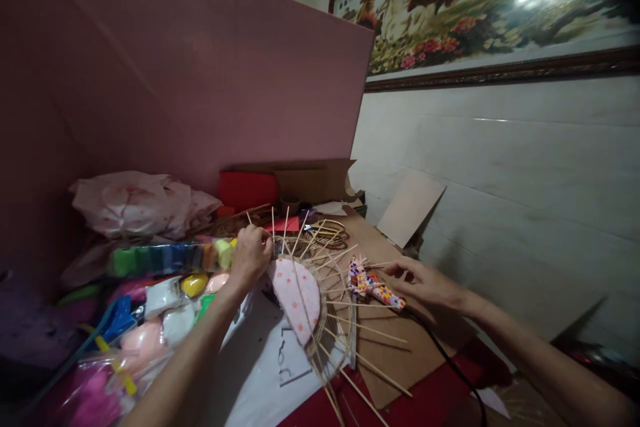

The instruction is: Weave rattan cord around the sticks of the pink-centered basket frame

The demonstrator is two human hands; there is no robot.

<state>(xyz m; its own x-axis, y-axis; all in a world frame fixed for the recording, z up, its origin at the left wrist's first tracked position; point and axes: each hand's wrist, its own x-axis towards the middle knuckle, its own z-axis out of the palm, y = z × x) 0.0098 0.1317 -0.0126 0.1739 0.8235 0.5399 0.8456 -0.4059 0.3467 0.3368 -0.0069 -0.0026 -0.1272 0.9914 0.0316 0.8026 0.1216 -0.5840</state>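
Observation:
A half-round woven piece with thin sticks fanning outward (pixel 325 320) lies in the middle, with a pink dotted half-disc (pixel 296 293) inside its curve. At its upper left edge my left hand (pixel 253 251) has its fingers curled together near the sticks; what they pinch is too small to make out. Beside the sticks on the right lies a colourful patterned glue-gun-like tool (pixel 373 285) with a black cord. Just right of it is my right hand (pixel 417 280), fingers bent near the tool and a stick end; whether it grips anything is unclear.
Packets of coloured clay (pixel 165 297) cover the left side, below a pinkish plastic bag (pixel 133 203). Brown cardboard (pixel 400 347) and white paper (pixel 260 373) lie under the work. Coiled wire (pixel 327 233) and a red item (pixel 249 191) are behind. A framed picture (pixel 470 13) hangs at right.

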